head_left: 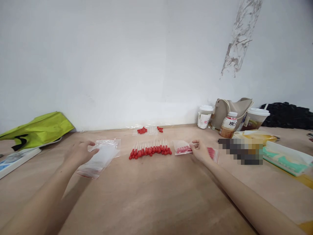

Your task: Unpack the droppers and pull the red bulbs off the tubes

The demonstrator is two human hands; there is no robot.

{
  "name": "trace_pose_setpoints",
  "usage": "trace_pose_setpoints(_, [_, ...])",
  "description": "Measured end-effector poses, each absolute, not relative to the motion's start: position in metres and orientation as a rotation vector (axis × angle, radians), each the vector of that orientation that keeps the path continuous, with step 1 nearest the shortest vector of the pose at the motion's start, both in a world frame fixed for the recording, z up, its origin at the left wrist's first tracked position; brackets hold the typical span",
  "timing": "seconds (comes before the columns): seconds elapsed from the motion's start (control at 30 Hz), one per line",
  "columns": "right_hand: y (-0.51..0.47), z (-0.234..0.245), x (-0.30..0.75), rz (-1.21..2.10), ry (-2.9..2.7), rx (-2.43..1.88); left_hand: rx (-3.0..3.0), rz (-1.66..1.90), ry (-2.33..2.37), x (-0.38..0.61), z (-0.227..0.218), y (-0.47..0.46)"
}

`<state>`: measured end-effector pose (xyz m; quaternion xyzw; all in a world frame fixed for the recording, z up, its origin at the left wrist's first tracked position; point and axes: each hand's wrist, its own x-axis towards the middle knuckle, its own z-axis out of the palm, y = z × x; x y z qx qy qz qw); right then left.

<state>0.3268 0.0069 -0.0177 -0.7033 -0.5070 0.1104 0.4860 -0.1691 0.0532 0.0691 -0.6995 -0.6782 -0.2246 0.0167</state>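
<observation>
My left hand (81,151) rests on a stack of empty clear zip bags (102,156) at the left, fingers curled over the top bag. My right hand (200,150) pinches the edge of a small clear bag filled with red-bulbed droppers (182,148). Another filled bag (213,153) lies just right of that hand. Between the hands a row of several loose droppers with red bulbs (150,149) lies on the brown table (156,195). Further back sit more red bulbs and clear tubes (148,130) on plastic.
A lime-green bag (39,129) lies at the far left by the wall. At the back right stand two lidded cups (204,116) (256,118), a bottle (228,124), a beige bag (231,109) and a black cloth (288,114). Packets lie at the right edge (286,156).
</observation>
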Motion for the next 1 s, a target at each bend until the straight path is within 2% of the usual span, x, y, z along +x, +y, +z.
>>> trace_pose_setpoints(0.1, [0.003,-0.011,0.330,0.206,-1.172,-1.606,-2.080,-0.536,-2.087,-0.146,0.081,0.037])
trace_pose_setpoints(0.3, [-0.016,0.011,0.325,0.185,-1.183,-1.389,-2.268,-0.618,-1.867,-0.106,0.096,0.016])
trace_pose_setpoints(0.4, [-0.031,0.019,0.309,0.405,-1.347,-1.161,-2.343,-0.741,-1.634,-0.086,0.097,0.004])
trace_pose_setpoints(0.5, [-0.045,0.019,0.285,0.779,-1.567,-1.026,-2.578,-0.891,-1.324,-0.055,0.091,-0.017])
trace_pose_setpoints(0.67, [-0.055,0.007,0.249,1.293,-1.783,-0.755,-3.212,-0.709,-0.723,-0.001,0.057,-0.057])
trace_pose_setpoints(0.73, [-0.055,0.002,0.240,1.380,-1.801,-0.703,-3.322,-0.630,-0.550,0.011,0.043,-0.066])
trace_pose_setpoints(0.83, [-0.054,-0.003,0.231,1.450,-1.780,-0.686,-3.433,-0.580,-0.569,0.016,0.030,-0.069])
trace_pose_setpoints(1.0, [-0.054,-0.008,0.231,1.309,-1.639,-0.850,-3.524,-0.637,-0.743,0.015,0.021,-0.067])
